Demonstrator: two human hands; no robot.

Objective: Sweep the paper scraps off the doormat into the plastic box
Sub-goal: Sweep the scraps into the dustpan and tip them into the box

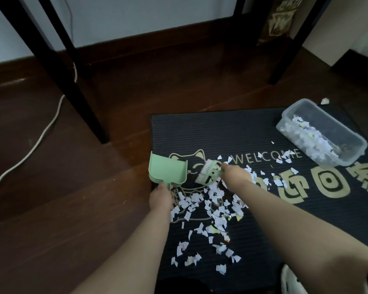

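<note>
Low over "WELCOME" doormat (232, 128): left hand (160, 198) tight around dustpan (166, 170), right hand (235, 174) around brush (208, 174) (amid scraps (217, 209)).

My left hand (160, 197) covers most of the handle of the mint-green plastic dustpan (168, 171), so I cannot see how my fingers wrap it. My right hand (235, 174) shows only its back. Its fingers and the handle of the small pale-green hand brush (208, 174) are hidden under it. To the right of that hand, the dark ribbed doormat (221, 128) and its gold characters (328, 181) run out of view. Nearer me than that hand, a white object (291, 281) is cut off at the bottom; I cannot tell what it is.
</note>
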